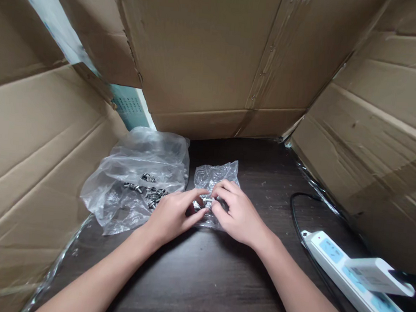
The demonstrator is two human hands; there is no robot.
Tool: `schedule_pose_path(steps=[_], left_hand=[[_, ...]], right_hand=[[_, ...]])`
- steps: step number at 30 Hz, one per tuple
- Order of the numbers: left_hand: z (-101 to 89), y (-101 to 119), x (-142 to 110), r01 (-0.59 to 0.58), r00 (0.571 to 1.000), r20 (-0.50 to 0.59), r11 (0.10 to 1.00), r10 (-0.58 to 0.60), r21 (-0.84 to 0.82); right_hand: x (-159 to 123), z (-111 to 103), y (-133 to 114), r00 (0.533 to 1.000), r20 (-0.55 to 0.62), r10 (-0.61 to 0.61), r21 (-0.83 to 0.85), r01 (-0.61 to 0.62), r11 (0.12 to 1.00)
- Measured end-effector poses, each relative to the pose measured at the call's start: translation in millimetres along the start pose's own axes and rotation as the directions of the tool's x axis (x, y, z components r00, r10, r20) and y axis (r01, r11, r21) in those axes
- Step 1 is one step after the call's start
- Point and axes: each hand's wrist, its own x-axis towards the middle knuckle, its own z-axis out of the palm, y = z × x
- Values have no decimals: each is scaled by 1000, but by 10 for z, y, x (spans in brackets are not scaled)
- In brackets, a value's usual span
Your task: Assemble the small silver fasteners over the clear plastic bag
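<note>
My left hand point(172, 215) and my right hand point(237, 211) meet over a small clear plastic bag point(214, 175) lying on the dark wooden table point(198, 280). Between their fingertips is a small metal fastener point(207, 202), pinched from both sides. To the left lies a larger clear plastic bag point(138, 169) holding several small metal parts point(149, 190); my left hand rests against its near edge.
Cardboard panels wall the table on the left point(31, 161), at the back point(208, 55) and on the right point(375, 140). A white power strip point(359, 288) with a plug and a black cable point(299, 216) lies at the right front.
</note>
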Motion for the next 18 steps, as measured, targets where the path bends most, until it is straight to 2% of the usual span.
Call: schedule_pose_path(steps=[5,8,12,18], left_hand=[[-10,6,-6,24,999,-21,1000,-25,-4],[-18,8,-2,24,999,-25,999,-24,21],[-10,-3,2,42,999,-4,992,-41,116],[17,0,-2,51,994,80,972,-71,228]], right_hand=[[13,-83,85,994,-101,42,-101,-52,994],[8,-124,104,993,-115,38,-173,-58,983],[-5,-121,92,1000,-11,29,-253,-31,967],[-13,-107,71,987,139,83,-312,-36,950]])
